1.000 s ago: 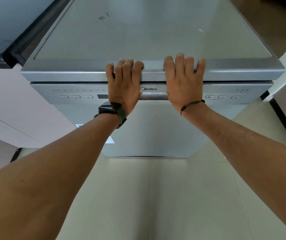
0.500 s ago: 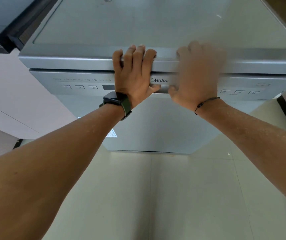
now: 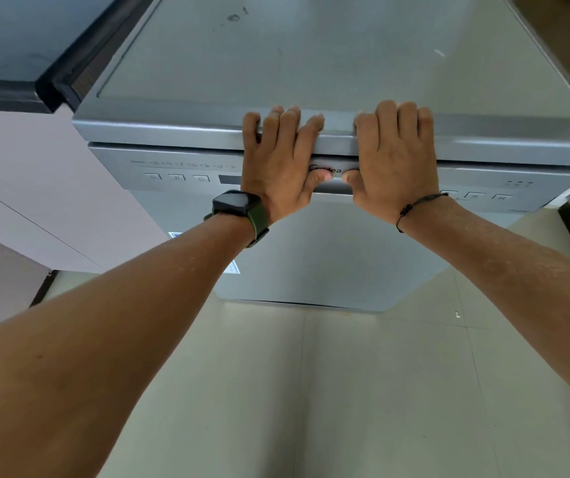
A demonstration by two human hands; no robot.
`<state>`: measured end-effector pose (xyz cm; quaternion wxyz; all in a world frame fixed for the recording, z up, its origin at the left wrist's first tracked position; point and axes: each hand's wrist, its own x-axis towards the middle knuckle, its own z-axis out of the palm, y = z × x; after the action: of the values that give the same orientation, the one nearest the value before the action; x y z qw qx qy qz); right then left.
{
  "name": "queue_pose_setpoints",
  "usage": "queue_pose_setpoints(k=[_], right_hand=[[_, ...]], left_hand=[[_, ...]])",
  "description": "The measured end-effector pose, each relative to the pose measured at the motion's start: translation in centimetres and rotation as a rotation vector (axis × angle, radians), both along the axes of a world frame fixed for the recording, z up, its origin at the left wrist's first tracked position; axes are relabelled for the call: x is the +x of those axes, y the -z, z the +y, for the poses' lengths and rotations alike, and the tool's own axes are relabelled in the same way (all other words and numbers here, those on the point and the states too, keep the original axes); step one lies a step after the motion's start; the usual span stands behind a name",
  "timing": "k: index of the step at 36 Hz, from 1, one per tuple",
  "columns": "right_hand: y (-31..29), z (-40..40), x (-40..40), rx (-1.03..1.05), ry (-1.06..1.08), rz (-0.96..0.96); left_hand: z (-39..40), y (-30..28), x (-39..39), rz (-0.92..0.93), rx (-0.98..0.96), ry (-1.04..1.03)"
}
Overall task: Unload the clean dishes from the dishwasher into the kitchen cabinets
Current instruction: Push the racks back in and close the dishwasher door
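The dishwasher [image 3: 328, 257] control panel reads "Midea", partly covered.

One dishwasher [image 3: 328, 253] stands in view, with one door, shut, and one brand logo [image 3: 332, 170] partly covered between the thumbs. Two hands lie on its top front edge, one left hand [image 3: 282, 163] and one right hand [image 3: 395, 160]; four fingers [image 3: 271, 124] of each reach over the edge, and one thumb of each points toward the logo. The control strip shows three buttons [image 3: 176, 177] and one dark display [image 3: 230, 179] on the left side and three more buttons [image 3: 475, 195] on the right, while the wrists carry one watch [image 3: 237, 203] and one thin black cord bracelet [image 3: 414, 207]; one sticker [image 3: 232, 268] shows on the door.
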<state>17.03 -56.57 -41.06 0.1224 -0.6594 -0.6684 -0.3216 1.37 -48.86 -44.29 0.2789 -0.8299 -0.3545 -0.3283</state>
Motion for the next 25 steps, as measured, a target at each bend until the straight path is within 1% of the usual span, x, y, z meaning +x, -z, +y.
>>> queue_pose_setpoints(k=[6,10,14,18,20,22,23,25], right_hand=[[0.6,0.6,-0.1,0.078,0.004,-0.033],[0.2,0.3,-0.5,0.066,0.03,0.005],[-0.3,0.2,-1.1,0.026,0.06,0.061],[-1.0,0.0,-1.8,-0.044,0.069,0.132],[-1.6,-0.5,-2.1,-0.128,0.076,0.184],[-2.5,-1.0,-2.3,-0.211,0.096,0.183],[-3.3,-1.2,-2.6,-0.276,0.102,0.198],[-5.0,-1.1,-2.4,-0.346,0.098,0.251]], left_hand=[[-0.1,0.3,0.5,-0.025,-0.007,-0.046],[-0.9,-0.2,0.6,-0.04,-0.085,-0.078],[-1.7,-1.0,0.7,-0.011,-0.165,-0.128],[-2.3,-2.2,0.4,0.037,-0.277,-0.108],[-2.7,-2.9,0.0,0.074,-0.334,-0.078],[-3.1,-4.1,-0.4,0.133,-0.403,-0.059],[-3.5,-5.1,-0.7,0.179,-0.468,-0.052],[-3.4,-7.1,-1.0,0.226,-0.52,-0.012]])
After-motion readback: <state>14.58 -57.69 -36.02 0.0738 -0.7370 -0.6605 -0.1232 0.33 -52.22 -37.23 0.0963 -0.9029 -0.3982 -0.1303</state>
